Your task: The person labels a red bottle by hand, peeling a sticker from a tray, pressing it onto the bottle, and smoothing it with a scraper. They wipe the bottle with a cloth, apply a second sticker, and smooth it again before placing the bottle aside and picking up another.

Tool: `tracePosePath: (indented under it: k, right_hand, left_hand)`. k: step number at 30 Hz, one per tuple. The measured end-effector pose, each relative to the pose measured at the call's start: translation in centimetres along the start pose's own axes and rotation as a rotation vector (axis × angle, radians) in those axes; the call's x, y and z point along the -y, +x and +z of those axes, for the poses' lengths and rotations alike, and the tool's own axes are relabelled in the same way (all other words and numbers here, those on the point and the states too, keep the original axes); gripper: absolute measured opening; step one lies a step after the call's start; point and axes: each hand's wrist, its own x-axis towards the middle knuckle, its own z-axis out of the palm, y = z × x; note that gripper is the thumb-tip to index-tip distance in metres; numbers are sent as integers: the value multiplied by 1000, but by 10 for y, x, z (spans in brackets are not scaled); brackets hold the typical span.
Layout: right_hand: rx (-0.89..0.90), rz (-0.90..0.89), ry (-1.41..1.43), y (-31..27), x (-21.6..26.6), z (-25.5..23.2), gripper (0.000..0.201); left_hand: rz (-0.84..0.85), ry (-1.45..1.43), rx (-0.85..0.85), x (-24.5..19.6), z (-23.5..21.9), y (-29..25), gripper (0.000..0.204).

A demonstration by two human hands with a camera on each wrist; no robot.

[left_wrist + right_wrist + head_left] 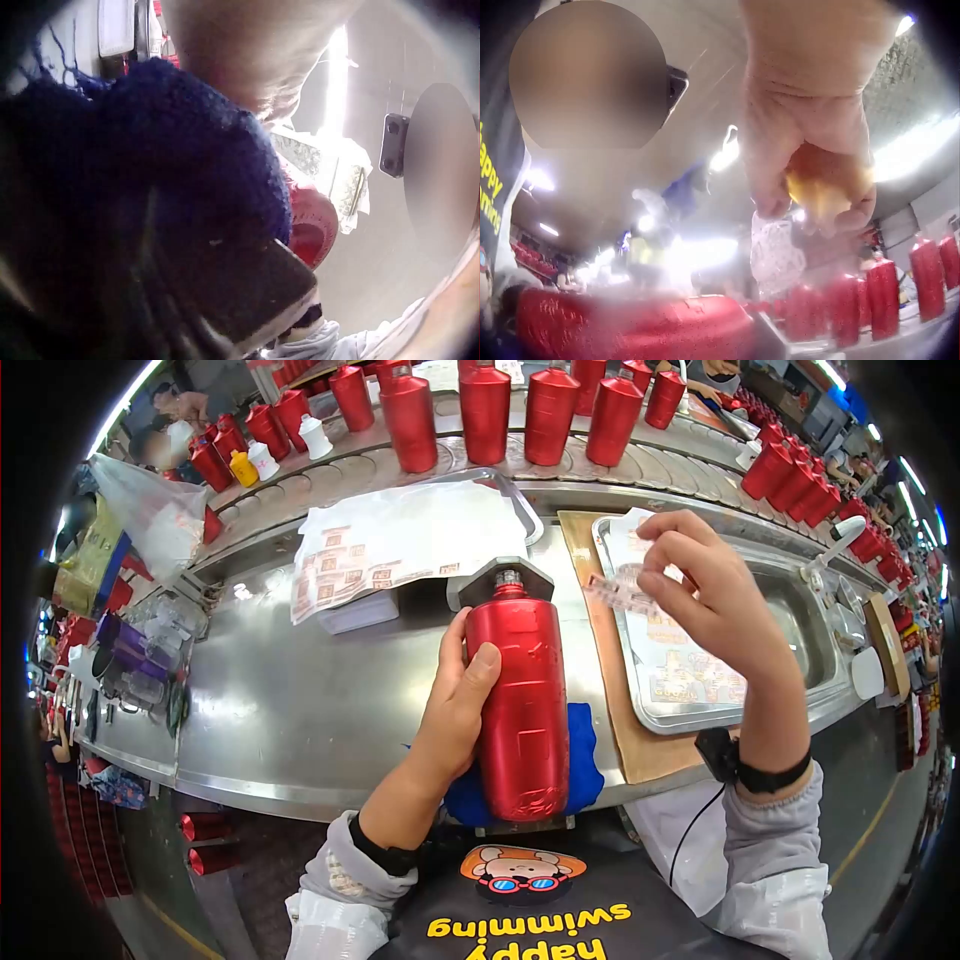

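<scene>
A glossy red bottle (pixel 520 710) lies lengthwise in front of me in the head view, its neck toward a grey metal holder (pixel 500 582). Under its lower end is a blue cloth (pixel 583 760), which fills much of the left wrist view. My left hand (pixel 450 710) grips the bottle's left side, thumb on top. To the right, my right hand (pixel 715 595) is raised over a tray, pinching a clear printed film (pixel 620 594) between thumb and fingers. That film (pixel 777 251) hangs from the fingertips in the right wrist view.
Printed sheets (pixel 690 675) lie in the right-hand metal tray (pixel 655 725), on a brown board (pixel 600 650). More sheets (pixel 400 540) overlap a tray and a white box (pixel 360 612) at left. Several red bottles (pixel 485 415) stand along the conveyor behind. A sink (pixel 800 620) is at right.
</scene>
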Motion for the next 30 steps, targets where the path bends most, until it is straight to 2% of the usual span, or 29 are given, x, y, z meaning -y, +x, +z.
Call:
tracePosePath:
  k: [3,5,7,8,9,13,17,23,30]
  right_hand:
    - [99,97,221,0,43,-19,12]
    - [85,32,250,4,53,-12,14]
    - [41,-93,288,7,44,18,14]
    - [123,-19,288,7,41,28,12]
    - [100,-2,350,6,35,47,13]
    - [76,-6,262,7,20,80,13]
    - [71,20,247,7,18,85,13]
    - [82,143,378,3,23,85,13]
    - [80,171,398,3,21,87,11]
  left_hand:
    - [27,0,15,-1,0,-2,62]
    - [61,-14,2,0,0,-3,65]
    - [103,-33,-45,2,-2,-5,73]
    - [97,-41,-45,-1,-1,-9,74]
    - [89,-49,-47,-5,0,-14,75]
    - [127,33,-31,3,-5,-17,81]
    - [105,195,-74,5,-5,-15,86]
    - [99,140,-27,1,-4,-15,86]
    - [113,178,-31,3,-7,-12,91]
